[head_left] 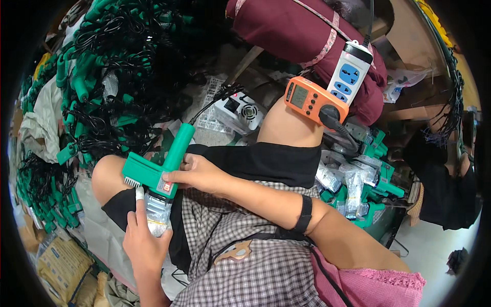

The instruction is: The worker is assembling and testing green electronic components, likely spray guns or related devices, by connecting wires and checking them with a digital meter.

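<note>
The heap of green pistol-shaped tools with bundled black cords [102,92] was the biggest thing around you, spreading beyond and to the left of the fingers of your right hand [198,173]. A maroon fabric bundle [286,25] lay beyond those fingers and off to the right. A second pile of green tools [378,181], many wrapped in clear plastic, sat well to the right of them.

The green pistol-shaped tool [148,173] was in both your hands, above your left thigh. Your right fingers were pinching it where handle met body, the thumb pressed on the near face and the others partly hidden behind. The fingers of your left hand [146,248], nearer to you, were curled loosely beside the wrapped end, with the index finger stretched forward and the thumb at the wrapping; you couldn't tell how firmly they gripped.

Well to the right of and beyond your right fingers were a white power strip [349,74] and, touching it, an orange meter [309,100] on your right leg. A white box with a round fan grille [240,111] sat closer, beyond the same fingers. Between your hands was the clear plastic wrapping [157,210]. White comb-like teeth [132,181] stood just beyond your left index fingertip.
</note>
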